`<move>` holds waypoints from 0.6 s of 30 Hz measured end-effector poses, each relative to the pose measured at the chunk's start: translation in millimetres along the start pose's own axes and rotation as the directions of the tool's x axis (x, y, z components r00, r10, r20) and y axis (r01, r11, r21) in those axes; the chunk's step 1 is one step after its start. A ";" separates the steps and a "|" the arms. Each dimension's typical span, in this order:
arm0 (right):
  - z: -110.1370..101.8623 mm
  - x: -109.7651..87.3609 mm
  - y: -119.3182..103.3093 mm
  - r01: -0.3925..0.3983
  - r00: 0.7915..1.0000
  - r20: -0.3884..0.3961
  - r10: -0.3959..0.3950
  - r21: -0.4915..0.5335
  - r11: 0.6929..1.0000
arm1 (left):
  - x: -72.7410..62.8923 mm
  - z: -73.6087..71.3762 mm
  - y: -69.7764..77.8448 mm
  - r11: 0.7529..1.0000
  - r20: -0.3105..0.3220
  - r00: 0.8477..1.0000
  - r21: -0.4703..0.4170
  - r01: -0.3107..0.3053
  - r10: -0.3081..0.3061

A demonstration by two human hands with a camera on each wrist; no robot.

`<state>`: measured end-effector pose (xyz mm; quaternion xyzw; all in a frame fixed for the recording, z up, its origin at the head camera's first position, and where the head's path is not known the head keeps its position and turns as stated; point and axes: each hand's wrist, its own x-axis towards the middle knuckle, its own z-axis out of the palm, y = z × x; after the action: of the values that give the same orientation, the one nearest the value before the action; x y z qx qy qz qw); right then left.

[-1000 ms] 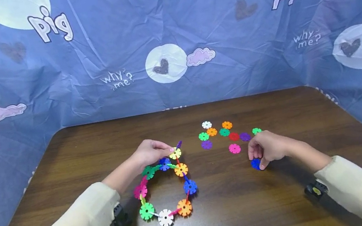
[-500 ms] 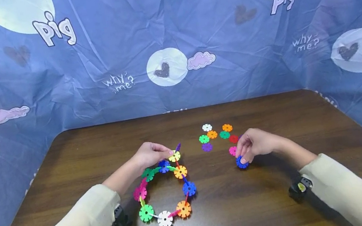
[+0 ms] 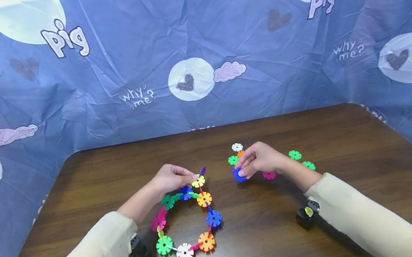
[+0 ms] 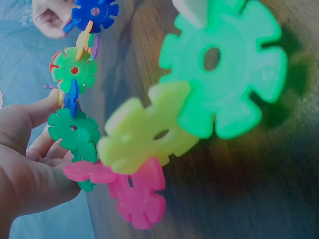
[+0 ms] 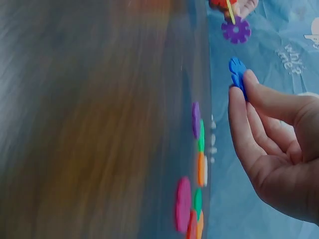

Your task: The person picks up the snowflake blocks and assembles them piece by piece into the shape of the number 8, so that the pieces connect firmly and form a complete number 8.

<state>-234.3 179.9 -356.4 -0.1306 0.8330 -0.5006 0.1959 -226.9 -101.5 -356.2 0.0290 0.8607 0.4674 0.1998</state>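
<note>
My left hand pinches a yellow notched disc, to which a purple disc is joined. This yellow disc hangs onto a ring of interlocked snowflake discs, whose white disc lies nearest me. Large in the left wrist view are a green disc and a yellow-green disc of the same ring. Between thumb and fingers, my right hand holds a single blue disc off the table, apart from the purple one. The right wrist view shows that blue disc nearly edge-on.
Loose discs lie on the brown table behind the right hand: a white one, a pink one, a green one and others partly covered by the hand. A printed blue cloth stands behind the table.
My right hand has lifted the blue disc from the table and carried it left, toward the purple disc. The left hand keeps its pinch in nearly the same place.
</note>
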 end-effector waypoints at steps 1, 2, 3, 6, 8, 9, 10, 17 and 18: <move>3.1 3.1 -1.5 -0.007 1.000 -0.007 0.007 0.030 1.000 | 0.0 0.1 -0.3 1.000 0.000 1.000 -0.001 -0.001 0.001; 5.9 6.0 -2.8 -0.010 1.000 -0.010 0.010 0.064 0.998 | 0.3 0.3 -0.8 1.000 0.001 1.000 -0.002 -0.007 0.007; 8.4 8.8 -4.1 -0.013 1.000 -0.015 0.015 0.088 0.996 | 0.4 0.4 -1.1 1.000 0.003 1.000 -0.004 -0.009 0.009; 14.4 16.8 -8.4 -0.029 0.999 -0.037 0.035 0.139 0.990 | 1.2 0.6 -1.6 1.000 0.004 1.000 -0.010 -0.011 0.012; 18.4 21.4 -10.4 -0.031 0.998 -0.055 0.040 0.156 0.987 | 2.0 0.9 -2.0 1.000 0.011 1.000 -0.007 -0.010 0.010; 20.2 23.4 -11.8 -0.033 0.997 -0.066 0.044 0.159 0.987 | 2.2 0.9 -1.9 1.000 0.012 1.000 -0.009 -0.004 0.005; 22.0 25.2 -13.0 -0.034 0.996 -0.077 0.047 0.162 0.986 | 2.6 1.1 -2.0 1.000 0.014 1.000 -0.011 -0.003 0.003; 33.0 37.1 -18.9 -0.061 0.988 -0.129 0.090 0.210 0.976 | 3.7 3.0 -0.3 1.000 0.020 1.000 -0.030 -0.004 0.004; 34.1 38.0 -19.2 -0.066 0.986 -0.133 0.096 0.215 0.974 | 3.8 3.1 0.0 1.000 0.021 1.000 -0.030 -0.004 0.004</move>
<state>-252.0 128.6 -361.3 -0.0389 0.7922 -0.5852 0.1686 -229.2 -98.2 -358.9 0.0326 0.8514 0.4802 0.2085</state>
